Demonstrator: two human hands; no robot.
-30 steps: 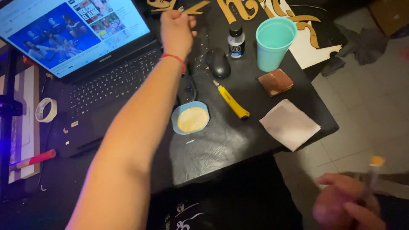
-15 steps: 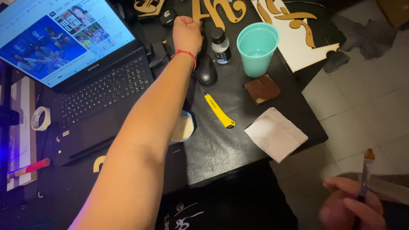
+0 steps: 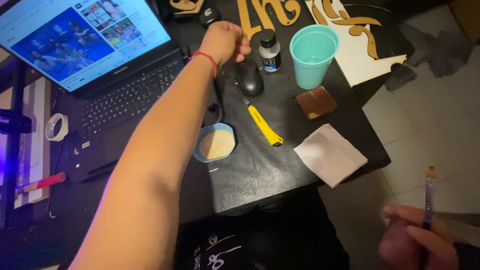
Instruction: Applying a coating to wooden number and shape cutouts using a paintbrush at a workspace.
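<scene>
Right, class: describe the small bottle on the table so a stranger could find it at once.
Start at the open laptop and move right, past the left hand, to the teal cup. The small bottle stands upright just left of it, clear-bodied with a black cap, behind the black mouse.

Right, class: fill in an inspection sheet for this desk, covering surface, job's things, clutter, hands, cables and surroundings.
Surface: black table, creased covering.
Job's things: paintbrush in right hand; blue dish of pale paint; small paint bottle; gold cut-out letters.
Clutter: teal cup, yellow utility knife, mouse, brown pad, paper square, tape roll, open laptop.
Hands: left hand closed near the letters; right hand off the table.
Cables: nothing seen.
Surroundings: tiled floor.
</scene>
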